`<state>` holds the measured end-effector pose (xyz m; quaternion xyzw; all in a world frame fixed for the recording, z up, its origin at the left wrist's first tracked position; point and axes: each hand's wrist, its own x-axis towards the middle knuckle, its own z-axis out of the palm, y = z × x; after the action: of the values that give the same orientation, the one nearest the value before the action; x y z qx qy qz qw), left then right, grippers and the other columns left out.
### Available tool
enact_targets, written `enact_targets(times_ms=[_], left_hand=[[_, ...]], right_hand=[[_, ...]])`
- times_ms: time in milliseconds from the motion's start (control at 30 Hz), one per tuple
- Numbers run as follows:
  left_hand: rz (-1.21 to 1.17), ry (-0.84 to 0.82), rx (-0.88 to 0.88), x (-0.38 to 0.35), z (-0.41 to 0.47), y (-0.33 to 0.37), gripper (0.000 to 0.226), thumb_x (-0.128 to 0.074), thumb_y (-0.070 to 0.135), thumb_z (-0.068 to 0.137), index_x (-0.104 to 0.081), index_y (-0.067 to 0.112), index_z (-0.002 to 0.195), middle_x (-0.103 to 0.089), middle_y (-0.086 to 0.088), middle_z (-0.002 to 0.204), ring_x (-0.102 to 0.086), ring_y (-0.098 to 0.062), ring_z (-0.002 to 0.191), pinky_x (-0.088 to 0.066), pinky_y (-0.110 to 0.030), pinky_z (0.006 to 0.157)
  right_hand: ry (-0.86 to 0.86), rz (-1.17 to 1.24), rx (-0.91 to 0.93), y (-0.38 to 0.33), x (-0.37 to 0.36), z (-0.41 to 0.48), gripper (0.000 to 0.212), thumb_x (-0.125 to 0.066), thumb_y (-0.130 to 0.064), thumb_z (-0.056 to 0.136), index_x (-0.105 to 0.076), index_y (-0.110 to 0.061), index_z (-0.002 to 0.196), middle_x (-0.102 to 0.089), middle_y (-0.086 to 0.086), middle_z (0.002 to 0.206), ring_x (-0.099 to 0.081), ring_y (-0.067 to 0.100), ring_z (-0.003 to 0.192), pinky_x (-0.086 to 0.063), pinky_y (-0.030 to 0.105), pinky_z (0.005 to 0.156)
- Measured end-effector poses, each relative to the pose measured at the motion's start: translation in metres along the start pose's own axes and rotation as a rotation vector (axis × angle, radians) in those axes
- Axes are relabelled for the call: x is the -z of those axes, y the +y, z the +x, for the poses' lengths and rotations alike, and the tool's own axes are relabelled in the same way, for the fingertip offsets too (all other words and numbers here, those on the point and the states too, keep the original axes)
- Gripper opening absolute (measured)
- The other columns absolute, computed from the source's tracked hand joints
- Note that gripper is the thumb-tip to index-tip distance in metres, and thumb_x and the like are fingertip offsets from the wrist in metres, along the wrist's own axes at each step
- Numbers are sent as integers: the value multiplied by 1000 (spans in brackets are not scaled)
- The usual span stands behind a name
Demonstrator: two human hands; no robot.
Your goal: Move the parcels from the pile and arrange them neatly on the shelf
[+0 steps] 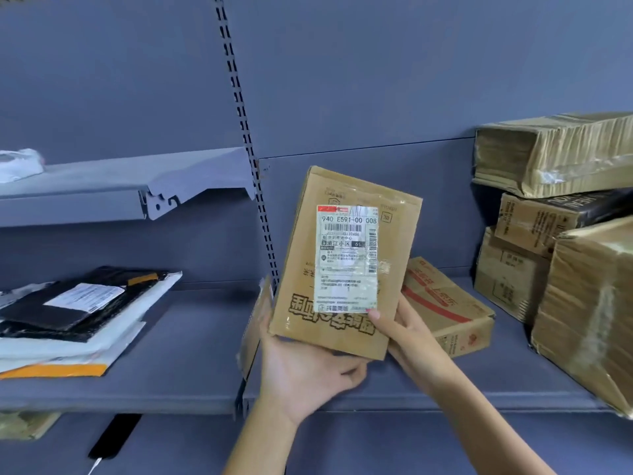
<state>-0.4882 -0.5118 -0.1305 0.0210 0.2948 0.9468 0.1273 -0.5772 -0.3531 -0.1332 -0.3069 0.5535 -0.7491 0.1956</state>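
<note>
Left grip (301, 368), right grip (407, 337) hold parcel (394, 241) over shelf (479, 378).

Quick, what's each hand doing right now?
Left hand: holds the brown cardboard box with a white label from below.
Right hand: pinches the same box.

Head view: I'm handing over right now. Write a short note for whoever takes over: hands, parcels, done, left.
Hands: the left hand holds the box from below at its lower left; the right hand pinches its lower right, thumb on the label side.
Box: tilted, in the air before the shelf, not yet set down.
Done: a red-striped box and a stack of boxes lie on the shelf at right; mailers in the left bay.
Left: set this box down, likely in the gap beside the red-striped box. The pile is out of view.
</note>
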Motion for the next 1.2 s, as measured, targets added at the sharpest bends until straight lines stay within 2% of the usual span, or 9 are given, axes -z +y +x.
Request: enact_targets(times_ms=[100,167,300,433,767,900,1067,1133,1200], left_hand=[[176,197,-71,9,1,-7,83,-51,74,72,-59,17,131,-55,-13,137,-51,-45,123,-36,-51,104],[432,404,-156,15,-1,-2,80,-56,69,67,-61,16,126,-65,-10,124,-63,-36,112,-44,-51,99],[790,490,-371,17,1,9,70,-68,52,75,-49,17,133,-70,1,117,-65,-18,110,-44,-45,103],[852,435,-429,13,15,7,35,-66,41,79,-68,24,109,-73,-2,108,-68,-19,104,-50,-34,88],[835,291,-323,-1,45,-42,40,-66,41,82,-66,14,112,-73,-6,107,-67,-21,102,-49,-35,87],[779,238,-284,-21,58,-73,45,-54,45,89,-65,9,114,-71,3,80,-66,-11,71,-51,-22,68],[712,347,-340,-54,81,-128,21,-45,13,98,-64,6,103,-69,-10,86,-66,-18,68,-52,-33,70],[703,318,-357,-73,86,-162,20,-45,8,98,-65,7,101,-69,-4,81,-64,-13,66,-52,-24,62],[696,309,-335,-92,87,-200,20,-46,8,97,-66,10,96,-69,0,77,-61,-7,62,-49,-16,55]], right_hand=[[67,31,33,-2,10,-2,62,-72,-40,82,-49,-20,136,-63,2,131,-59,22,123,-45,46,103],[117,1,48,-4,21,-3,57,-68,-41,83,-52,-21,134,-65,1,129,-60,21,120,-50,41,99],[135,-106,37,-6,36,-11,49,-70,-42,85,-56,-30,130,-66,-4,127,-62,16,118,-51,35,97],[176,-137,13,-4,43,-29,49,-67,-50,76,-61,-39,123,-67,-5,124,-63,16,115,-53,35,95],[380,-90,-1,-7,71,-86,46,-65,-45,82,-63,-25,123,-69,5,120,-67,22,109,-55,24,77],[464,-44,18,-18,93,-130,42,-60,-37,85,-63,-21,124,-68,8,123,-64,26,114,-55,28,82],[560,-69,46,-42,126,-212,49,-68,-45,82,-61,-26,126,-67,7,124,-64,26,114,-56,36,87],[581,-89,34,-50,138,-248,51,-67,-46,79,-61,-27,125,-68,8,122,-65,28,112,-56,41,86],[622,-100,39,-59,150,-284,49,-68,-45,77,-63,-27,122,-69,8,120,-67,26,108,-56,36,82]])
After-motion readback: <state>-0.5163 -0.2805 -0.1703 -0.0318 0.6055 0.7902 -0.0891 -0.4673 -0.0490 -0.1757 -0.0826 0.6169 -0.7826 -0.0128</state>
